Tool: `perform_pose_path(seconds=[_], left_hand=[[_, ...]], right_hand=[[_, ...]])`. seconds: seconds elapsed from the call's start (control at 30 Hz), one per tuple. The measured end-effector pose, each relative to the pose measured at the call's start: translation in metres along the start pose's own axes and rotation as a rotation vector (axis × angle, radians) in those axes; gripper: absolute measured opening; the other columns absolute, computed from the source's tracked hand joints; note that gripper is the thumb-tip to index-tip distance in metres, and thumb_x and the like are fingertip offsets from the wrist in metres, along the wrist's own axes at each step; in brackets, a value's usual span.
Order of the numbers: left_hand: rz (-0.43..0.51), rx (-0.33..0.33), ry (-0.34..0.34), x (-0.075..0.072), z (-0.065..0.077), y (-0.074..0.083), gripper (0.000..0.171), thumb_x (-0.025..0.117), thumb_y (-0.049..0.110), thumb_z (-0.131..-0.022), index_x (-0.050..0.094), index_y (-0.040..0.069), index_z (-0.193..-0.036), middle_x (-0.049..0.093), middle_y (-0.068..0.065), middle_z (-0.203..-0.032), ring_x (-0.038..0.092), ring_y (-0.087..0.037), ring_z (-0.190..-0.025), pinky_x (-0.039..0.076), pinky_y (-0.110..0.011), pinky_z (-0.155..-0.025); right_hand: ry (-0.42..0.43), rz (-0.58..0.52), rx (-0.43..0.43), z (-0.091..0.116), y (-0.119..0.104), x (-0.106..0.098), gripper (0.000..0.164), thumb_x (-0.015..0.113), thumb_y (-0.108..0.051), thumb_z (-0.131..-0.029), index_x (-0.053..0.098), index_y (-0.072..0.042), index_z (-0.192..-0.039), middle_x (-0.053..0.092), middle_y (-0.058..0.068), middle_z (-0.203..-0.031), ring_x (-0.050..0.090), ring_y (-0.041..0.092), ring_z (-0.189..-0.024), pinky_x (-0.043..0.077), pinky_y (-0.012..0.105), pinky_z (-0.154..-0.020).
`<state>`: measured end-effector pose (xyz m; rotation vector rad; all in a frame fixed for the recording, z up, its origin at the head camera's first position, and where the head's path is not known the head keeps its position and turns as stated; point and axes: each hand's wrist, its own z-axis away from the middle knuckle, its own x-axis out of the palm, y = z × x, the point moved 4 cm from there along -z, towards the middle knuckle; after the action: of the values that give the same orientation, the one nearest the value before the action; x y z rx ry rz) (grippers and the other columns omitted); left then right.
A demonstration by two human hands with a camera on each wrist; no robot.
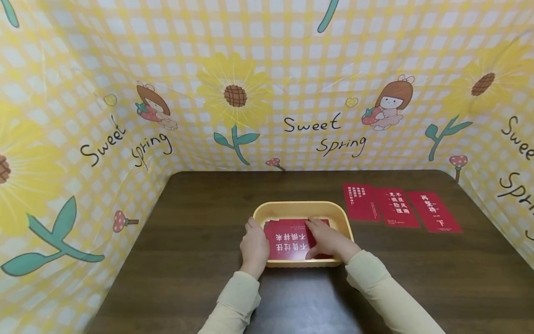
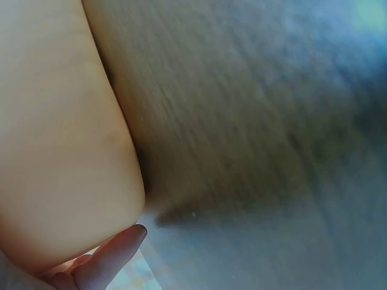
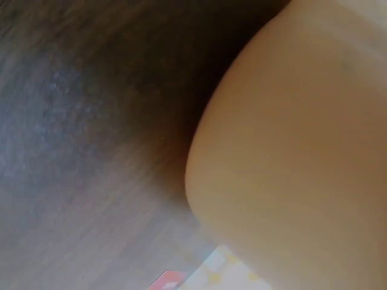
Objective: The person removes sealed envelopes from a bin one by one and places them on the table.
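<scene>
A yellow plastic tray (image 1: 300,208) with rounded corners stands on the table, with red cards (image 1: 288,239) in it; the top one bears white characters that appear upside down. My left hand (image 1: 255,243) holds the tray's left end, and in the left wrist view a fingertip (image 2: 130,235) touches the outer wall (image 2: 60,139). Reaching over the right rim, my right hand (image 1: 327,239) spans the cards between thumb and fingers, near their right end. The right wrist view shows only the tray's blurred outer wall (image 3: 290,157); the right fingers are hidden there.
Three red cards with white print lie in a row right of the tray: the left card (image 1: 362,204), middle card (image 1: 396,218) and right card (image 1: 444,218). A dark wooden table (image 1: 187,241) carries everything. Yellow checked cloth (image 1: 300,83) surrounds its back and sides.
</scene>
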<state>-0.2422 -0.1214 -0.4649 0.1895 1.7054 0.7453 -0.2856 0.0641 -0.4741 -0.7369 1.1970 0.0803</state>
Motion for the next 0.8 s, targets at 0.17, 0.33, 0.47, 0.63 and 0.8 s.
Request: perform_pose_path(seconds=[0.17,0.33,0.47,0.63,0.8], left_hand=[[0.004,0.015,0.014,-0.002,0.000,0.003,0.045,0.068,-0.002,-0.086,0.040,-0.010,-0.120,0.052,-0.024,-0.098,0.065,-0.043,-0.075,0.055,-0.053,-0.069],[-0.008,0.020,0.027,-0.003,-0.001,0.003,0.042,0.066,-0.002,-0.087,0.040,-0.011,-0.119,0.052,-0.024,-0.098,0.065,-0.044,-0.074,0.055,-0.053,-0.066],[-0.012,0.021,0.031,-0.002,-0.002,0.002,0.047,0.070,-0.001,-0.084,0.040,-0.011,-0.119,0.052,-0.025,-0.100,0.065,-0.043,-0.074,0.054,-0.053,-0.064],[-0.005,-0.005,-0.002,-0.001,-0.002,0.001,0.045,0.069,0.001,-0.085,0.041,-0.009,-0.119,0.052,-0.024,-0.100,0.066,-0.041,-0.077,0.055,-0.052,-0.068],[-0.004,-0.025,-0.022,0.000,-0.001,0.001,0.048,0.071,0.001,-0.085,0.041,-0.009,-0.121,0.052,-0.024,-0.099,0.066,-0.040,-0.079,0.055,-0.051,-0.070]], right_hand=[[0.060,-0.016,0.022,-0.002,-0.002,-0.002,0.095,0.093,-0.024,-0.063,0.043,0.007,-0.137,0.045,0.025,-0.138,0.042,0.037,-0.128,0.032,0.047,-0.108],[0.143,0.014,-0.022,-0.001,-0.006,-0.007,0.091,0.094,-0.019,-0.060,0.045,0.007,-0.132,0.051,0.021,-0.123,0.049,0.035,-0.116,0.037,0.047,-0.105],[0.203,0.040,-0.033,0.003,-0.006,-0.012,0.091,0.094,-0.015,-0.061,0.045,0.006,-0.135,0.049,0.021,-0.120,0.050,0.036,-0.111,0.039,0.048,-0.102],[0.220,0.049,-0.019,0.007,-0.003,-0.011,0.093,0.092,-0.016,-0.064,0.044,-0.004,-0.143,0.047,0.020,-0.119,0.048,0.033,-0.107,0.043,0.047,-0.098],[0.263,0.132,-0.071,0.009,-0.004,-0.013,0.089,0.093,-0.020,-0.063,0.048,-0.003,-0.138,0.049,0.019,-0.119,0.045,0.035,-0.112,0.035,0.050,-0.103]])
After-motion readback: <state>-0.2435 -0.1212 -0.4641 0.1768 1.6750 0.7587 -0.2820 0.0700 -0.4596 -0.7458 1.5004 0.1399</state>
